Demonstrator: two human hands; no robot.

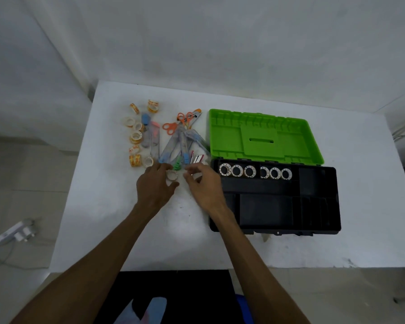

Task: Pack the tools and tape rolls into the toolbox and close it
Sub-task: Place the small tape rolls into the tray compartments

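The toolbox stands open on the white table, its black tray [276, 190] in front and its green lid [225, 136] laid back. Several white tape rolls [236, 170] stand in the tray's back row. Left of the box lie loose tape rolls [135, 136], orange scissors [171, 127] and packaged cutters [185, 143]. My left hand [153, 187] has thumb and fingers curled round a white tape roll [172, 175] on the table. Just left of the tray, my right hand [205, 187] pinches another white roll [197, 177], mostly hidden by its fingers.
The table [173, 242] backs onto a white wall, with its front edge near me. A power strip [12, 232] with plugs lies on the floor at the left. The tray's front compartments [265, 210] hold nothing visible.
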